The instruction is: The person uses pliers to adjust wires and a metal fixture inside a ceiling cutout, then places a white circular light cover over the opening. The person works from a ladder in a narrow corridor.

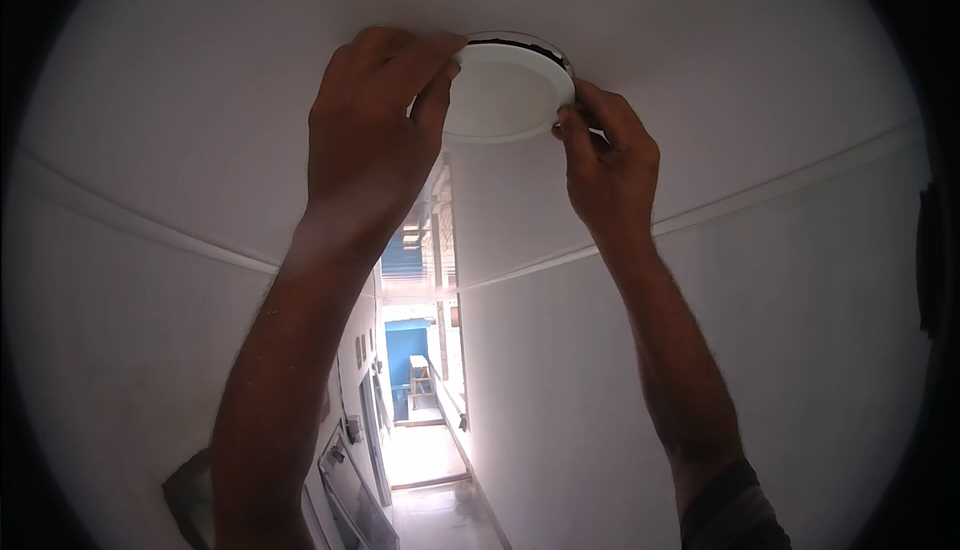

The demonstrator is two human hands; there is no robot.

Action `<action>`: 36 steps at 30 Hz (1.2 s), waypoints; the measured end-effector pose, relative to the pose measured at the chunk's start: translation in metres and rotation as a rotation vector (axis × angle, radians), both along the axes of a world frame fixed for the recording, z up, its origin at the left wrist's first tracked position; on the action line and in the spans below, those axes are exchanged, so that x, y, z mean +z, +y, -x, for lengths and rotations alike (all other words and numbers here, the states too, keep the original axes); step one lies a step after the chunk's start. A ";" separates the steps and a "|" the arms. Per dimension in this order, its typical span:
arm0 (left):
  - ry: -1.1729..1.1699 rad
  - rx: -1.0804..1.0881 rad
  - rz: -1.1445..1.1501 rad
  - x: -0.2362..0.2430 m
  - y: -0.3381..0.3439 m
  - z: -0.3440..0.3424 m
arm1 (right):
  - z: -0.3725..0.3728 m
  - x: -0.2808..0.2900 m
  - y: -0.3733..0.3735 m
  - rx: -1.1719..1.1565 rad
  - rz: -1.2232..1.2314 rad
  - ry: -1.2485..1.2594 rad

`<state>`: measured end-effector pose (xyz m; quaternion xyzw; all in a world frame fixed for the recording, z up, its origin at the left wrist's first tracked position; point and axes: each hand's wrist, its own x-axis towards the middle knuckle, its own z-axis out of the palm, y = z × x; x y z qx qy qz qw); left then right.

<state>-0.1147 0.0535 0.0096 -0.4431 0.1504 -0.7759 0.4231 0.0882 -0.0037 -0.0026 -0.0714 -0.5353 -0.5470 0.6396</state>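
Overhead, a round white ceiling downlight (505, 100) hangs slightly tilted beneath the white ceiling (720, 40). Along its far edge runs a dark curved gap, where part of a round opening (520, 43) shows. My left hand (372, 115) pinches the left rim of the downlight between thumb and fingers. On the opposite side, my right hand (618, 155) grips the right rim, thumb below and fingers curled at the edge. Both arms reach up from the lower edge. The light's back and any wiring are hidden.
White walls (580, 380) flank a narrow bright corridor floor (430, 455). A framed panel (350, 490) leans at the lower left. Far off stand a wooden step stool (420, 375) and a blue wall (405, 340). A dark object (927, 260) sits at the right rim.
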 end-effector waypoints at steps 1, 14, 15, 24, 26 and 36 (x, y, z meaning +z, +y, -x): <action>-0.012 0.015 -0.009 0.000 0.001 0.001 | 0.000 0.000 0.000 -0.017 -0.006 0.011; -0.014 0.003 -0.041 0.002 0.002 0.002 | -0.002 -0.001 -0.031 -0.297 -0.025 0.063; -0.005 -0.006 -0.041 0.002 0.002 0.004 | -0.002 -0.002 -0.034 -0.343 0.022 0.094; 0.028 -0.195 0.084 -0.008 -0.007 0.005 | -0.007 0.001 -0.040 -0.452 0.069 0.176; 0.055 -0.281 0.182 -0.013 -0.005 0.011 | -0.013 -0.003 -0.039 -0.355 0.084 0.156; 0.160 -0.354 0.443 -0.012 0.027 0.003 | -0.018 0.010 -0.032 -0.206 0.065 0.072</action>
